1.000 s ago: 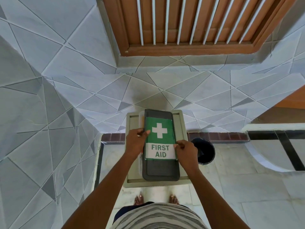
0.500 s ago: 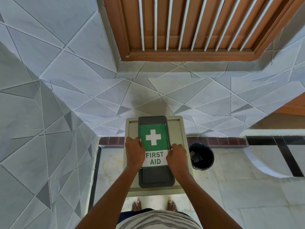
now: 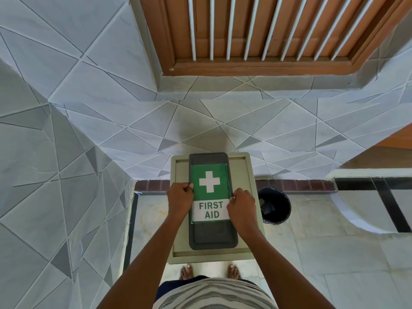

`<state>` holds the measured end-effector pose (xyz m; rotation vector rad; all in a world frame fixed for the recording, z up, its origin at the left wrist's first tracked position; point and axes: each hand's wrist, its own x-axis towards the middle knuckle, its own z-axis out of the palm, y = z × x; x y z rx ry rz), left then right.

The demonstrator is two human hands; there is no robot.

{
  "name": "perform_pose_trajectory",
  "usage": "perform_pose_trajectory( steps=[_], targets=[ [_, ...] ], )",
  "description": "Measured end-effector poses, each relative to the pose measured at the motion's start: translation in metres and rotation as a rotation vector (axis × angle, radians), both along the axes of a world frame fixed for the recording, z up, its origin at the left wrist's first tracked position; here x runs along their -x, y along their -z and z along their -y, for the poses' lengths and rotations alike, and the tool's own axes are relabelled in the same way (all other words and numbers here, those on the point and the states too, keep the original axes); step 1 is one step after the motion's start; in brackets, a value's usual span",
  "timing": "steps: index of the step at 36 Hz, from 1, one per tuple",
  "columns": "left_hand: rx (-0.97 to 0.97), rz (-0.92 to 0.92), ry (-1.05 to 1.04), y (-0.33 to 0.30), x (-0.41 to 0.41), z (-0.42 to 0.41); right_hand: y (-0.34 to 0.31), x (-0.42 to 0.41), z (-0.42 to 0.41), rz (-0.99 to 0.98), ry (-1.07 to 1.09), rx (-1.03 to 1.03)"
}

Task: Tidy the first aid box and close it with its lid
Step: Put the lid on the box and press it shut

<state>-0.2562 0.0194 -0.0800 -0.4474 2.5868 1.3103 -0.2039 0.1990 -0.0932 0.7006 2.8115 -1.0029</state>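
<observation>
Grey lid [image 3: 213, 235] with green first-aid label lies flat over box, between hands, on beige stand [image 3: 246, 175]. Left hand [image 3: 180, 200] and right hand [image 3: 242, 205] curl fingers over lid's long edges, likely pressing it shut evenly. Black bin [image 3: 274, 208] beyond right hand.

Two bare forearms, no sleeves, no watch, no rings or bands on view. Left hand [image 3: 180, 200] and right hand [image 3: 242, 205] uncovered; fingers [image 3: 236, 194] short-nailed, nails pale. Top [image 3: 214, 294] with wavy grey and off-white stripes, seen from above at belly. Dark navy garment edge [image 3: 163, 288] showing just beyond top, on its left side. Bare feet [image 3: 186, 272] beyond top's far edge, toes forward, no shoes or sandals.
</observation>
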Motion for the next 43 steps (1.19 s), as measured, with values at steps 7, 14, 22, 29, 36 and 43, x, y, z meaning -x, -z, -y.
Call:
perform_pose_trajectory(
  steps=[7, 14, 22, 29, 36, 43],
  targets=[
    [-0.069, 0.045, -0.046, -0.007, 0.009, 0.003, 0.002, 0.005, -0.009, 0.015, 0.01, 0.081],
    [0.022, -0.122, -0.033, -0.015, 0.061, 0.003, -0.008, 0.063, -0.014, -0.142, 0.087, 0.235],
    [0.193, -0.146, 0.037, 0.015, 0.125, -0.001, 0.004, 0.146, -0.012, -0.083, 0.02, 0.147],
    [0.247, -0.146, 0.061, 0.039, 0.145, -0.009, 0.014, 0.162, -0.016, -0.088, -0.046, 0.072],
    [0.336, -0.221, 0.112, 0.045, 0.145, -0.009, 0.023, 0.163, -0.019, -0.106, -0.042, 0.148],
    [0.48, -0.201, 0.194, 0.043, 0.15, -0.009, 0.025, 0.165, -0.02, -0.053, -0.028, 0.142]
  ],
)
